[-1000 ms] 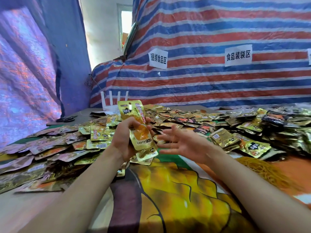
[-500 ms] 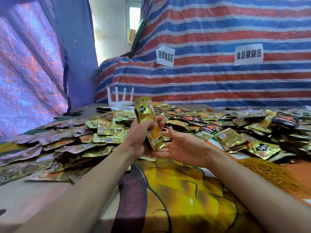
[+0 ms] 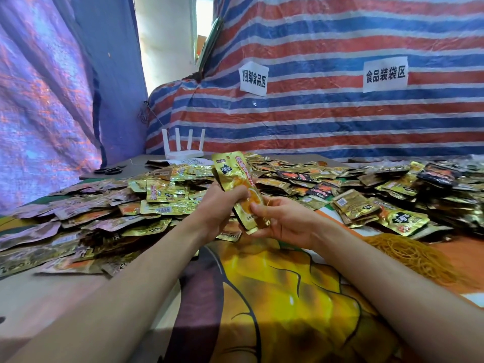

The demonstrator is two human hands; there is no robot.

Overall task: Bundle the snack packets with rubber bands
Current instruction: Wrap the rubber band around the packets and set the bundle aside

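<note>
A small stack of gold snack packets (image 3: 234,176) stands upright above the table's middle. My left hand (image 3: 219,208) grips its middle from the left. My right hand (image 3: 281,218) pinches its lower end from the right, with fingers curled round the bottom edge. Loose gold and dark packets (image 3: 167,195) lie heaped across the table behind my hands. A pile of yellow rubber bands (image 3: 411,255) lies on the right, apart from both hands. I see no band round the held stack.
More packets (image 3: 398,195) spread over the right side. A white router (image 3: 183,150) and black scissors (image 3: 108,170) sit at the back left. A printed cloth (image 3: 288,297) covers the near table. Striped tarpaulin (image 3: 340,121) with two paper signs hangs behind.
My right hand, open and apart from the stack a second ago, has closed in and now holds its lower end. The left hand has kept its grip and turned the stack more upright.
</note>
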